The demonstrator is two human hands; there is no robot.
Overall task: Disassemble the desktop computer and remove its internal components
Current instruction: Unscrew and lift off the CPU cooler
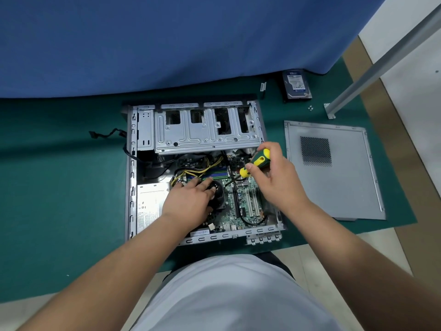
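An open desktop case (130,177) lies on its side on a green mat, its motherboard (248,201) exposed. My left hand (188,199) rests flat on the black CPU cooler fan (218,194), covering most of it. My right hand (276,177) grips a yellow-and-green screwdriver (256,161); its dark shaft slants down-left to the board just right of the fan. A silver power supply (150,201) sits in the case's lower left. The empty metal drive cage (205,130) spans the top. Yellow and black cables (202,167) run above the fan.
The removed grey side panel (334,173) lies flat to the right of the case. A hard drive (296,84) sits at the back right by a blue cloth. A few small screws (310,108) lie near a metal table leg (331,111). A loose black cable (107,134) trails left.
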